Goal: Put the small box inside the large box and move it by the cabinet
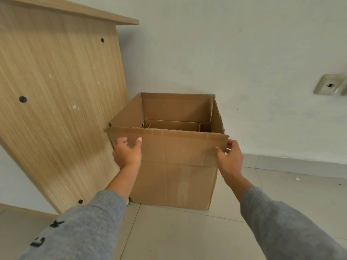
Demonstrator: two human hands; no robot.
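The large cardboard box [174,182] stands on the tiled floor with its flaps up, its left side against the wooden cabinet [56,94] and its back to the wall. Inside it, only the top rim of the small box [172,124] shows above the near flap. My left hand [127,152] lies flat against the left part of the near flap, fingers apart, holding nothing. My right hand [230,158] pinches the flap's right edge, with the thumb in front and the fingers behind.
A white wall [225,53] rises directly behind the box, with a socket plate [328,85] low on the right. Pale floor tiles [178,235] stretch in front and to the right. The cabinet's top overhangs at upper left.
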